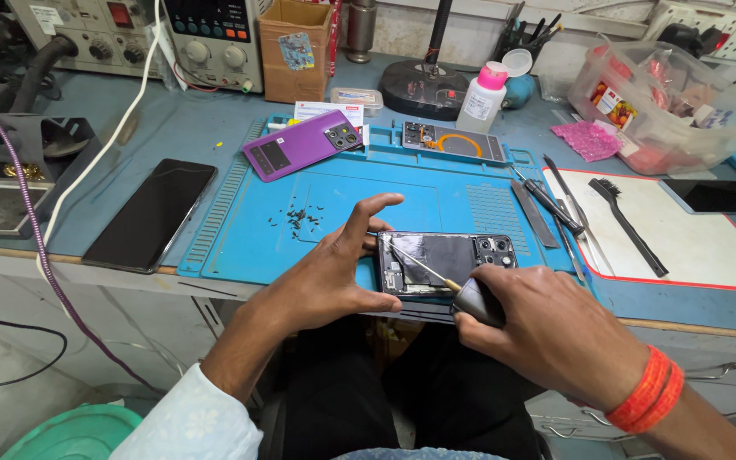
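An opened black phone (449, 260) lies face down at the near edge of the blue work mat (402, 200), its insides and camera cluster showing. My left hand (334, 273) steadies the phone's left end, thumb under it and fingers spread above. My right hand (543, 328) grips a dark-handled screwdriver (436, 277); its thin shaft slants up-left and its tip rests on the phone's left part. A small heap of tiny black screws (300, 220) sits on the mat just left of my left hand.
A purple back cover (301, 143) and a removed inner frame (453, 140) lie at the mat's far side. A black screen panel (151, 213) lies left. Tweezers, blades (547, 204) and a brush (628, 223) sit right, beside a white mat. Bottle, clear tub and power supply stand behind.
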The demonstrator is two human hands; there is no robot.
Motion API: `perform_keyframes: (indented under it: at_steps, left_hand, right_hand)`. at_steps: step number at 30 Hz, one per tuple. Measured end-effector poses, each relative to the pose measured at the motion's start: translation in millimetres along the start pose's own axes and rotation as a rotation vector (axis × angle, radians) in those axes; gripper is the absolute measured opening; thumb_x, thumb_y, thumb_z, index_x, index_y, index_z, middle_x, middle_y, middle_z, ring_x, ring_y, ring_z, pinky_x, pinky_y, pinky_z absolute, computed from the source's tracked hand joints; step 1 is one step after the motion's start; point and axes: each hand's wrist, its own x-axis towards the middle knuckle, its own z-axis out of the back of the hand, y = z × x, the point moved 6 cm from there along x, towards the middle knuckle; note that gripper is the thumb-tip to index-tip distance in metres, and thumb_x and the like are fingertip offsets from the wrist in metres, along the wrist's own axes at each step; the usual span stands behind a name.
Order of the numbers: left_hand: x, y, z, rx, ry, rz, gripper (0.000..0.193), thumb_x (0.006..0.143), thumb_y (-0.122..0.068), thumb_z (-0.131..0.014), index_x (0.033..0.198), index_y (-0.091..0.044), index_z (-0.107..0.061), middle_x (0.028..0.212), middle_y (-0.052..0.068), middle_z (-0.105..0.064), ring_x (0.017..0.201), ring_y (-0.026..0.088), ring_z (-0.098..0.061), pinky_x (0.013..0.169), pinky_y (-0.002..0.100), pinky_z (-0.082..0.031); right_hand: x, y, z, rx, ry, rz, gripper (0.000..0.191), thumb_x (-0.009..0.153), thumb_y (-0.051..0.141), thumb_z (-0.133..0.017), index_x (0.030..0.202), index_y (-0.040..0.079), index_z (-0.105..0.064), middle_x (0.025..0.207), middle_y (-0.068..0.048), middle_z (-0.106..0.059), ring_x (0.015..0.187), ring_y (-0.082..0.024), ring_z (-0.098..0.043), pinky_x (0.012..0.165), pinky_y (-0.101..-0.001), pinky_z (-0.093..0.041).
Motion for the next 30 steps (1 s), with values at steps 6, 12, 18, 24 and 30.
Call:
perform_keyframes:
  at_steps: [6, 12, 18, 24, 30]
  left_hand:
    - [2, 3, -2, 0.020, -0.005, 0.001, 0.117, 0.064, -0.020, -0.095, 0.155, -0.025, -0.021, 0.137, 0.025, -0.057, 0.123, 0.037, -0.065, 0.102, 0.047, -0.052]
    - [1, 4, -3, 0.029, -0.019, -0.071, 0.116, 0.066, -0.020, -0.095, 0.155, -0.024, -0.020, 0.141, 0.023, -0.056, 0.128, 0.038, -0.061, 0.103, 0.048, -0.052]
    - [0, 6, -3, 0.049, -0.021, -0.028, 0.116, 0.065, -0.022, -0.095, 0.154, -0.025, -0.020, 0.140, 0.021, -0.057, 0.128, 0.036, -0.061, 0.103, 0.048, -0.052]
    - [0, 8, -3, 0.047, -0.013, 0.013, 0.117, 0.064, -0.021, -0.095, 0.154, -0.026, -0.020, 0.137, 0.023, -0.058, 0.125, 0.035, -0.064, 0.102, 0.048, -0.053]
    - [-2, 11, -2, 0.040, -0.006, 0.032, 0.116, 0.064, -0.020, -0.095, 0.154, -0.027, -0.021, 0.136, 0.022, -0.059, 0.123, 0.035, -0.066, 0.101, 0.047, -0.053]
  right_hand:
    - [8, 0, 1, -0.037, 0.027, -0.049, 0.048, 0.081, 0.049, -0.074, 0.101, 0.006, -0.068, 0.077, -0.021, -0.070, 0.081, -0.040, -0.070, 0.075, -0.0487, -0.055]
    - [11, 1, -4, -0.043, 0.038, -0.047, 0.049, 0.081, 0.050, -0.075, 0.100, 0.005, -0.069, 0.076, -0.022, -0.069, 0.079, -0.040, -0.069, 0.074, -0.0484, -0.055]
    - [11, 1, -5, -0.051, 0.056, -0.066, 0.050, 0.081, 0.051, -0.075, 0.101, 0.005, -0.069, 0.075, -0.022, -0.069, 0.078, -0.039, -0.070, 0.075, -0.0477, -0.055]
    - [12, 1, -7, -0.028, 0.047, -0.058, 0.049, 0.080, 0.049, -0.075, 0.103, 0.006, -0.070, 0.075, -0.021, -0.070, 0.079, -0.040, -0.070, 0.075, -0.0484, -0.055]
    - [14, 3, -11, 0.002, 0.055, -0.066, 0.048, 0.080, 0.048, -0.076, 0.107, 0.009, -0.071, 0.075, -0.021, -0.071, 0.077, -0.039, -0.071, 0.074, -0.0478, -0.056]
